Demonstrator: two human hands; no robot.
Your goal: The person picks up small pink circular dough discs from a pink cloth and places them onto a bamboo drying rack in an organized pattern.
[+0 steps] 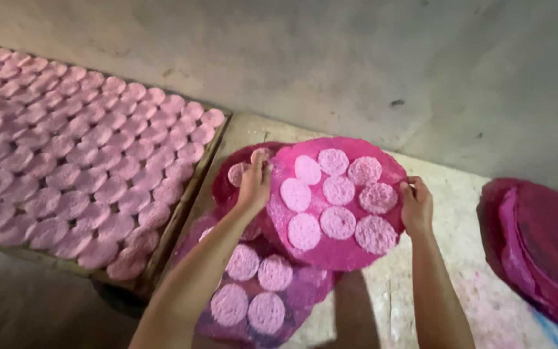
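Gripping round pink tray (330, 255) | left hand (255, 184), right hand (416, 208) fingers closed on edges, seemingly | pale discs (338, 190) on top

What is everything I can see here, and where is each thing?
Held mat: one, bright pink, round, centre, tilted up between both hands.
Discs on held mat: nine, pale pink, round, lacy.
Lower mats: at least two, pink-purple, under the held one, bearing more discs.
Rack: one, long, left, covered with overlapping rows of pale pink discs, too many to count.
Mat stack: one pile, dark pink, right edge.
Table: one, whitish with pink stains.
Wall: grey, behind.
Left hand: grips the held mat's left edge.
Right hand: grips its right edge.
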